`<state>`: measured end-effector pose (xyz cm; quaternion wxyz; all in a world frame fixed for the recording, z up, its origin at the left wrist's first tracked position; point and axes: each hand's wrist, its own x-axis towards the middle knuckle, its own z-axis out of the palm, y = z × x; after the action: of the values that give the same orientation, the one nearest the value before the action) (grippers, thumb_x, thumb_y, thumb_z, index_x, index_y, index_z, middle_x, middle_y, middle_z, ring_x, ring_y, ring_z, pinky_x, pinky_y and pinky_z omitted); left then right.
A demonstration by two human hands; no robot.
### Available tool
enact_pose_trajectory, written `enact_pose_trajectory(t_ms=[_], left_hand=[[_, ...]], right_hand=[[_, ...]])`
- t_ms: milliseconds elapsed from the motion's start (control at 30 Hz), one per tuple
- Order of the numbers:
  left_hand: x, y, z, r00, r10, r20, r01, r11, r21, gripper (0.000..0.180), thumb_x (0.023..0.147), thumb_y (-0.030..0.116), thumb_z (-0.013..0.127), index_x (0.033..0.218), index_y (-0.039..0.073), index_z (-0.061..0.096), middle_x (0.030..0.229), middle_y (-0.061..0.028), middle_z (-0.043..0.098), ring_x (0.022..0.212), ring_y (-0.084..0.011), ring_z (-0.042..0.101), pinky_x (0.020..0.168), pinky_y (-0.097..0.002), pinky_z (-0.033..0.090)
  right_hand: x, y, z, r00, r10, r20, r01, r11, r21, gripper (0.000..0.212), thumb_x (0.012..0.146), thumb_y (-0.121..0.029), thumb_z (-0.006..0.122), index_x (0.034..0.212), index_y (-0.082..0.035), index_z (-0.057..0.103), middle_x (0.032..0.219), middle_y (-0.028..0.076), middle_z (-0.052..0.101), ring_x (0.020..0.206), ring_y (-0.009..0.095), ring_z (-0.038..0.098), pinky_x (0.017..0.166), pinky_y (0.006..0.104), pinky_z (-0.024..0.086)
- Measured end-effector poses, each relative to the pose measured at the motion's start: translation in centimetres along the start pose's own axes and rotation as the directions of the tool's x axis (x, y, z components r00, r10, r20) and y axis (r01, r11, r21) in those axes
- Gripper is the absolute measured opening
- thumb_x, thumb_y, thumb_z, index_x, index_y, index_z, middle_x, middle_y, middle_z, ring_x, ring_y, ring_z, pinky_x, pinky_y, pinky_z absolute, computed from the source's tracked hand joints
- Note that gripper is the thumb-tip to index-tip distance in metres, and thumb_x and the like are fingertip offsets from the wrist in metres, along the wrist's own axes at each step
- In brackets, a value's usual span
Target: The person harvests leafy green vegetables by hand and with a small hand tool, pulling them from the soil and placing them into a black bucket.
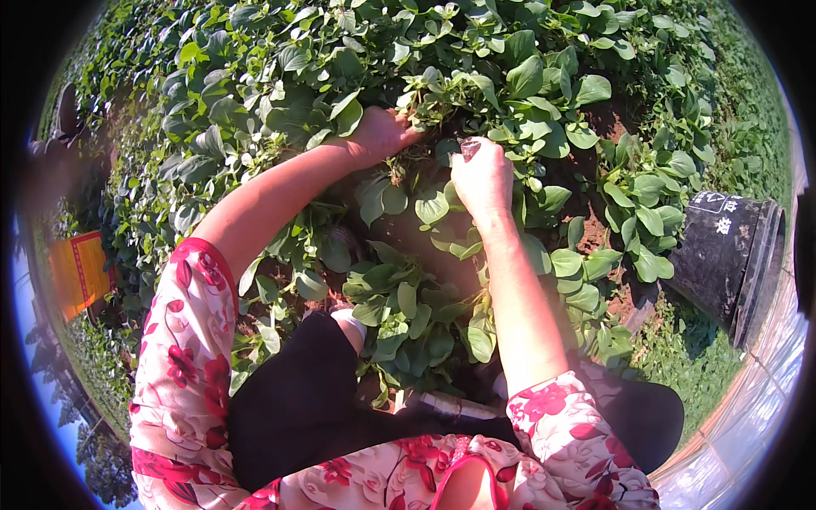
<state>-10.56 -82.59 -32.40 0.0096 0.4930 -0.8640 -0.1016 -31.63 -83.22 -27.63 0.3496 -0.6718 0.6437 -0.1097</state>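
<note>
Leafy green plants [527, 76] with broad rounded leaves fill the ground before me. My left hand [382, 136] reaches in at the upper middle, its fingers closed around the base of a small-leaved plant [433, 89]; the fingertips are partly hidden by stems. Just to its right, my right hand [484, 174] is wrapped around a short handle [469, 149], whose end shows above the fist. The rest of that tool is hidden among the leaves, so its kind does not show. Dry roots or stalks [396, 172] hang below my left hand.
A black plastic bucket [718, 251] with white markings lies tilted at the right. An orange-yellow box or bag [81, 274] stands far left. Reddish soil [608, 127] shows between plants. Pale plastic sheeting [765, 408] runs along the right edge. My dark-clothed knees [297, 391] are below.
</note>
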Motion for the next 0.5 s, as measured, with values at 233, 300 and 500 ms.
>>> enact_pose_trajectory(t_ms=[233,300,500], left_hand=[[5.4,-2.0,3.1,0.992,-0.070,-0.105,0.061,0.995,-0.084,0.030,0.083,0.018,0.046,0.109,0.005,0.056,0.079,-0.0146,0.064,0.068,-0.0295,0.064,0.055,-0.0420,0.051],[7.0,-3.3,4.1,0.984,-0.148,-0.100,0.127,0.974,-0.187,0.033,0.083,0.022,0.047,0.111,0.007,0.058,0.082,-0.0174,0.065,0.075,-0.0332,0.064,0.065,-0.0435,0.051],[10.6,-5.4,7.2,0.952,-0.303,0.048,0.299,0.951,0.082,0.030,0.082,0.022,0.051,0.106,0.008,0.065,0.091,-0.0152,0.068,0.085,-0.0319,0.066,0.073,-0.0437,0.052]], right_hand=[[0.7,0.1,2.3,0.999,0.024,-0.024,-0.021,0.993,0.112,0.019,0.074,-0.014,0.063,0.089,-0.003,0.066,0.079,0.017,0.066,0.075,0.032,0.065,0.069,0.0365,0.050],[1.7,-0.1,2.7,0.999,0.003,-0.038,0.000,0.995,0.096,0.016,0.075,-0.012,0.058,0.085,-0.003,0.066,0.076,0.018,0.065,0.072,0.034,0.064,0.067,0.0378,0.050],[4.5,-1.1,3.8,0.998,-0.051,-0.028,0.052,0.998,0.040,0.014,0.076,-0.009,0.052,0.080,-0.002,0.064,0.080,0.021,0.064,0.078,0.040,0.062,0.070,0.0448,0.050]])
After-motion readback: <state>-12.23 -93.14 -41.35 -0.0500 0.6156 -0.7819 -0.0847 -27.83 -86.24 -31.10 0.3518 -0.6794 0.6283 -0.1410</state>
